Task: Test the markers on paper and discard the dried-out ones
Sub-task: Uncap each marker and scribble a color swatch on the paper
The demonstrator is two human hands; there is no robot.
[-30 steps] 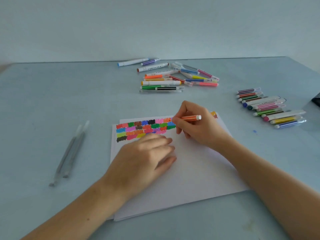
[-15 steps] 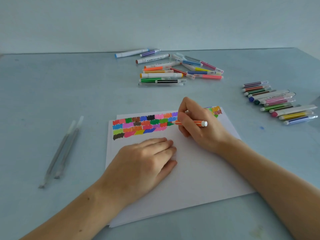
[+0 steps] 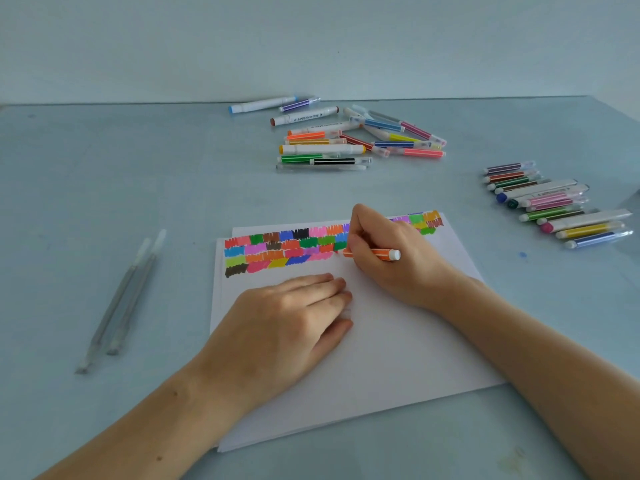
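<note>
We see the slim orange felt-tip marker (image 3: 372,253) lying low across the white paper stack (image 3: 398,341), tip at 9 o'clock beside the coloured test swatches (image 3: 294,249). The right hand (image 3: 391,258) grips it, fingers curled round the barrel. The left hand (image 3: 287,327) presses flat on the sheet at 7 o'clock, fingers straight and together. On the pale blue table (image 3: 104,188), a loose pile of markers (image 3: 346,140) lies at 12 o'clock, a tidy row of markers (image 3: 554,206) at 2 o'clock, two grey pens (image 3: 119,303) at 9 o'clock.
</note>
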